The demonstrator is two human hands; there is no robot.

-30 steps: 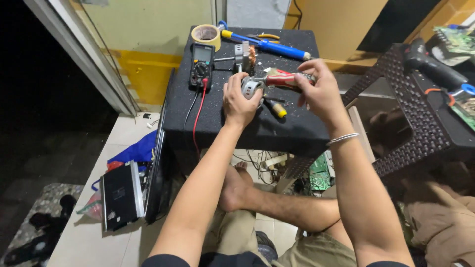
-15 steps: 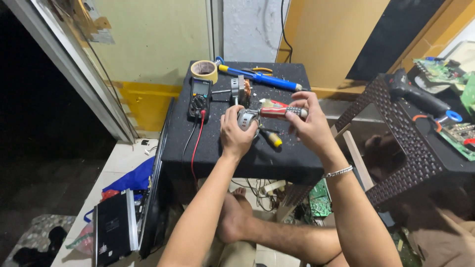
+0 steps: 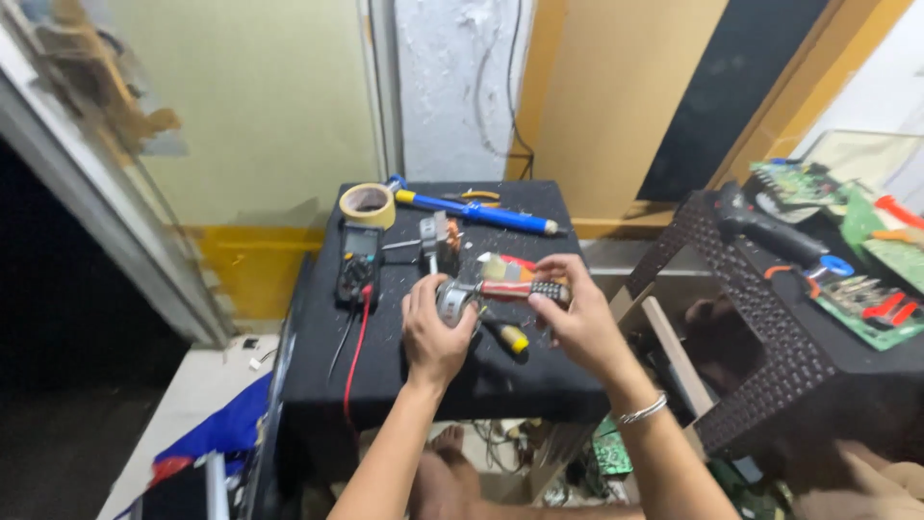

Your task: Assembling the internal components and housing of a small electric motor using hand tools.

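— How far along does it look?
— Mid-job, I'd judge: the left hand (image 3: 435,332) grips a small round metal motor (image 3: 452,300) above the black bench (image 3: 481,380), and the right hand (image 3: 576,323) pinches a red-handled screwdriver (image 3: 515,289) against it.
— Anything apart yet?
— Cannot tell; a multimeter (image 3: 358,262) lies far left.

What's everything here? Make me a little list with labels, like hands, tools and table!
left hand: grips a small grey metal part
right hand: holds a red-handled screwdriver, its tip at the metal part
table: small, covered in black cloth
meter: black, on the table, red lead hanging off the front
tape roll: beige, at the back left
blue tool: long, along the back edge
side stool: dark, carries green circuit boards
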